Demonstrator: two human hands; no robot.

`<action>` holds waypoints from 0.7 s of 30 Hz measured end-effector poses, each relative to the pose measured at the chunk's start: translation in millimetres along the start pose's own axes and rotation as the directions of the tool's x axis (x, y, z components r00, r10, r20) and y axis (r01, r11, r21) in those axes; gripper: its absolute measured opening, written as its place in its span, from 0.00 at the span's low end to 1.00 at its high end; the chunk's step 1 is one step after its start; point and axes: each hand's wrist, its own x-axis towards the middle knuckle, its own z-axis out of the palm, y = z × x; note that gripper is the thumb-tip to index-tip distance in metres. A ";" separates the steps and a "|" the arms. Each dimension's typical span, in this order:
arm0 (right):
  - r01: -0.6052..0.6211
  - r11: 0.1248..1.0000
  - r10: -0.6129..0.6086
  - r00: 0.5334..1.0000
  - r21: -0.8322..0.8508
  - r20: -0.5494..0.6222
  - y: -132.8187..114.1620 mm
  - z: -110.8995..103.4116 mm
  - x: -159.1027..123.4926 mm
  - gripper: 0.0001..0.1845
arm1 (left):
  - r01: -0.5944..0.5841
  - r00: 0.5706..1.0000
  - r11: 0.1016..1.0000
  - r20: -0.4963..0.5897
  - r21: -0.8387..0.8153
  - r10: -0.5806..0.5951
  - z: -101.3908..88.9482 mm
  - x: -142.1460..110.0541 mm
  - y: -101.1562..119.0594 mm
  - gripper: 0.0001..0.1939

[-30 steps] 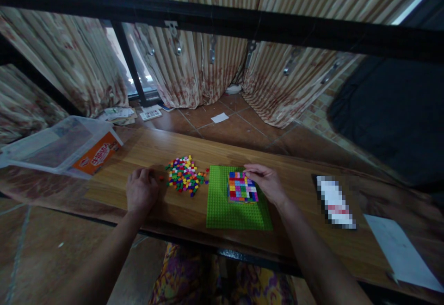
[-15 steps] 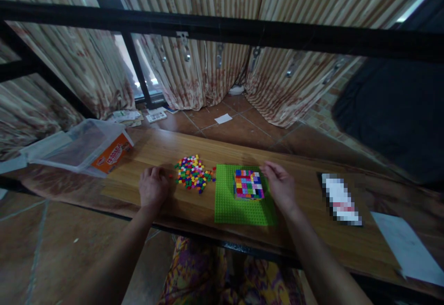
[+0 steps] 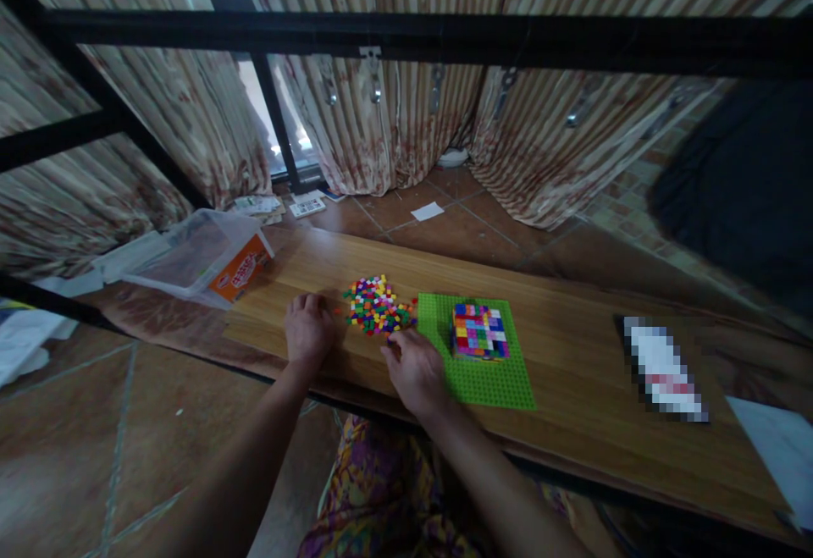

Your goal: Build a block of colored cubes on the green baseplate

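A loose pile of small multicoloured toy bricks (image 3: 378, 304) lies on the wooden tabletop. My right hand (image 3: 416, 370) is at the pile's near edge, thumb and forefinger drawn together beside the bricks; whatever is between them is too small to make out. Left of the pile, my left hand (image 3: 308, 331) rests on the wood with its fingers curled in, and no brick shows in it. A green studded baseplate (image 3: 489, 389) lies right of the pile, partly behind my right wrist. On it stands a square block built of mixed-colour bricks (image 3: 481, 334).
A clear plastic box (image 3: 184, 253) with an orange label stands at the table's left end. On the right lie a blurred-out flat item (image 3: 664, 372) and a white sheet (image 3: 771, 439). A black metal rail (image 3: 406, 37) runs across, beyond the table, before striped curtains (image 3: 394, 135).
My right hand has moved left from beside the brick block to the near edge of the loose pile. My left hand stays beside the pile. The view has shifted slightly.
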 end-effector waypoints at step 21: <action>-0.083 0.928 0.156 0.971 0.362 -0.179 36.8 -80.3 -32.6 0.13 | -0.011 1.000 0.999 0.009 0.033 0.011 -2.7 1.8 -0.4 0.15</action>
